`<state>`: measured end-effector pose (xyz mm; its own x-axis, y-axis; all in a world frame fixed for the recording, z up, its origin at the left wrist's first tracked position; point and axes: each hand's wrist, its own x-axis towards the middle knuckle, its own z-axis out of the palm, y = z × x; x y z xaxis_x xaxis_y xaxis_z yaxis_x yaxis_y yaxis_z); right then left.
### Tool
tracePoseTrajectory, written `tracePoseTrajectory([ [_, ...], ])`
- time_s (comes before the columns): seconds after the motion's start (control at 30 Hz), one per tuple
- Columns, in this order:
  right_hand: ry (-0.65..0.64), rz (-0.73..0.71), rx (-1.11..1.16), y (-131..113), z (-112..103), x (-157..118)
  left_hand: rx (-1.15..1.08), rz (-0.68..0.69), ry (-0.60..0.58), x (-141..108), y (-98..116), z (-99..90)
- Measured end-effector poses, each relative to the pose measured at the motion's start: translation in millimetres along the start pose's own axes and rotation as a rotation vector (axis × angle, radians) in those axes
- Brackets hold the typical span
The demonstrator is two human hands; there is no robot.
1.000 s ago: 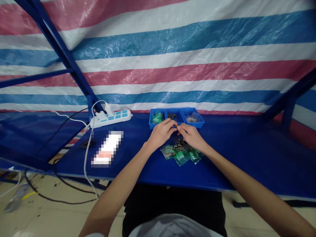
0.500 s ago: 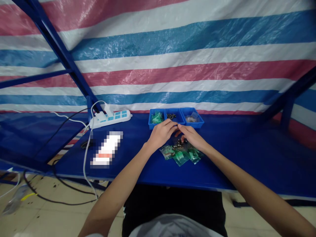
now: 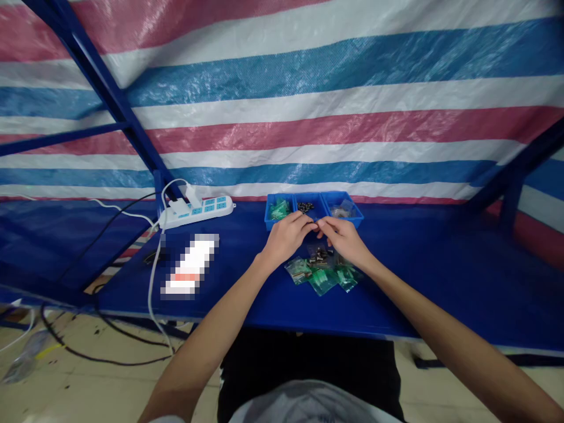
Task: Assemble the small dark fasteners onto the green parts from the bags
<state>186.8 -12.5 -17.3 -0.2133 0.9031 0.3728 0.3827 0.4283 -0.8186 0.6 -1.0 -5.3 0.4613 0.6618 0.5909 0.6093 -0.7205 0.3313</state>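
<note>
My left hand (image 3: 288, 236) and my right hand (image 3: 342, 238) meet fingertip to fingertip just in front of the blue bins. Both have their fingers pinched together; whatever lies between them is too small to make out. Below them on the table are small clear bags with green contents (image 3: 324, 281) and a clear bag with dark and metallic small parts (image 3: 320, 256). Behind my hands stand three blue bins: the left bin (image 3: 268, 218) holds green pieces, the middle bin (image 3: 318, 205) small black parts, the right bin (image 3: 355, 222) clear bags.
A white power strip (image 3: 198, 212) with plugs lies at the back left, its white cable (image 3: 152, 288) hanging over the front edge. A blurred-out white item (image 3: 191, 264) rests on the blue table (image 3: 440, 276). Blue frame posts (image 3: 118, 100) rise at the left.
My right hand has drawn its fingers in closer to a pinch and lifted slightly off the bag of small parts, which shows more now. My left hand has hardly moved.
</note>
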Motion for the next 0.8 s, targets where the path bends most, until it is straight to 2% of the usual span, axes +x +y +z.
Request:
tracePoseTrajectory([
  [0.1, -0.018, -0.07, -0.006, -1, 1, -1, 0.0, -0.028, 0.006, 0, 0, 0.3],
  [0.27, 0.039, -0.244, -0.278, -2, 3, -4, -0.031, -0.03, -0.036, 1, 0, 0.6],
  [0.33, 0.033, -0.291, -0.301, -4, 2, -5, -0.074, -0.038, -0.047, 1, -1, 0.5],
  [0.6, 0.032, -0.294, -0.24, -13, -5, -4, -0.444, -0.128, -0.172, 3, -8, 1.8],
  [0.7, 0.037, -0.248, -0.177, -12, -6, -4, -0.494, -0.127, -0.181, 3, -7, 0.0],
  [0.8, 0.045, -0.146, -0.072, -8, -4, -3, -0.425, -0.103, -0.212, 2, -4, -1.7],
])
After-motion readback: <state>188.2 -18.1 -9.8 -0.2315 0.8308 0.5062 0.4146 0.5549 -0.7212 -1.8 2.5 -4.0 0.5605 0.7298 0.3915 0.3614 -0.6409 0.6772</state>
